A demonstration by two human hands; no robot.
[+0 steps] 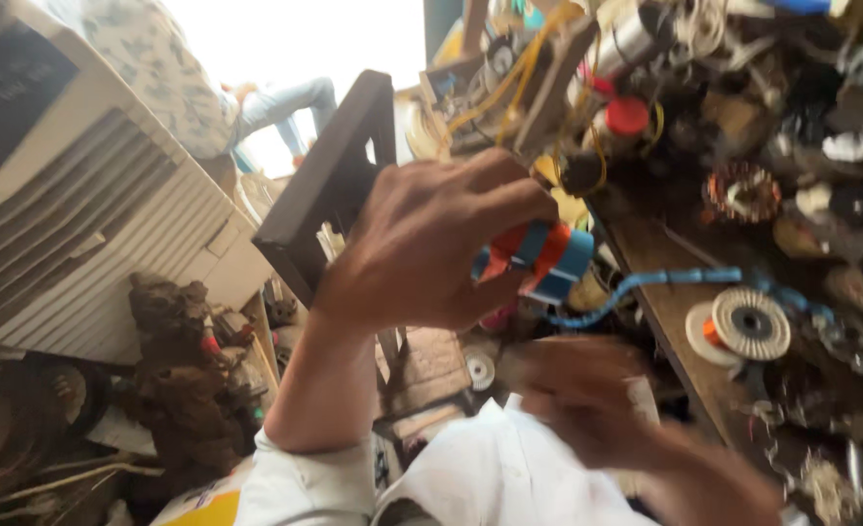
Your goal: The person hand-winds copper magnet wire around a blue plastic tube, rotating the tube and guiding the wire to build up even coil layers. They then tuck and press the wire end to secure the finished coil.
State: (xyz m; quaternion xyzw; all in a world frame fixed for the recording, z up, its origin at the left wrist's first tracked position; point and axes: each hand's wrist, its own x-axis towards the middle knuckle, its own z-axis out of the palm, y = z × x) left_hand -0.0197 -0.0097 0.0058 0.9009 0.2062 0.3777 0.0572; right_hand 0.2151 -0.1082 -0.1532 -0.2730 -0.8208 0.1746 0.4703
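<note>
My left hand grips the orange-and-blue spool, its axis pointing right, while my blurred right hand, grip unclear, sits nearer below.

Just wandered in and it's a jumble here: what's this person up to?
A person in white sleeves holds a small orange and blue part up in the left hand, fingers closed around it. The right hand is blurred below it; what it holds is unclear. A cluttered workbench with a wire spool lies beyond.

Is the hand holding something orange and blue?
Yes, the left hand grips an orange and blue part at its fingertips, above the cluttered workbench.
</note>
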